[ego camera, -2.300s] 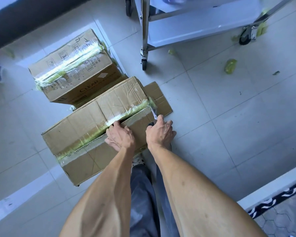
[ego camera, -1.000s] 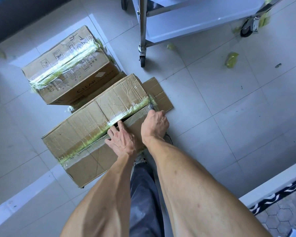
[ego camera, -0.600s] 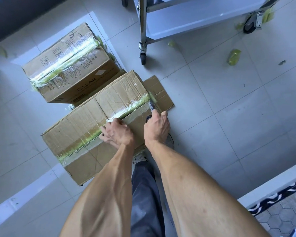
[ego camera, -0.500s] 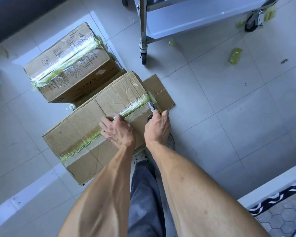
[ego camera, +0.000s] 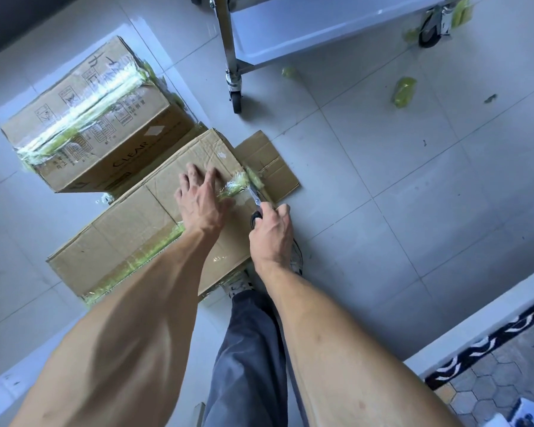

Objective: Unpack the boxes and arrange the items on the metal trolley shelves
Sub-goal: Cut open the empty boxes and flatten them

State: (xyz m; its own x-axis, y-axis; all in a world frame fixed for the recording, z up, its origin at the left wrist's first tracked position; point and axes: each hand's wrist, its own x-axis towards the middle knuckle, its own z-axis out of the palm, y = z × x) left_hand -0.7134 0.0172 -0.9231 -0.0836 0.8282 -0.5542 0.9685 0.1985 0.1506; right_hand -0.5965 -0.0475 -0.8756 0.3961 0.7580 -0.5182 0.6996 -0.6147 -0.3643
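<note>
Left hand (ego camera: 201, 200) spread flat on taped box (ego camera: 130, 235), right hand (ego camera: 272, 232) gripping half-hidden cutter (ego camera: 256, 200), trolley (ego camera: 290, 29) cut off

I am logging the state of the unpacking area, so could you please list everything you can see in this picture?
Near cardboard box: one, brown, on the floor under the hands, seam taped yellow-green.
Far cardboard box: one, brown, printed CLEAR, behind the near box, taped shut.
Flat cardboard piece: one, brown, on the floor at the near box's right end.
Scissors: one pair, silver blades, black handle, at the tape's right end.
Metal trolley: one, silver, top of the picture, on castors.
Tape scraps: several, yellow-green, on the floor near the trolley.
Patterned mat: one, black and white, lower right.
Left hand: fingers spread flat on the near box.
Right hand: grip on the scissors.
</note>
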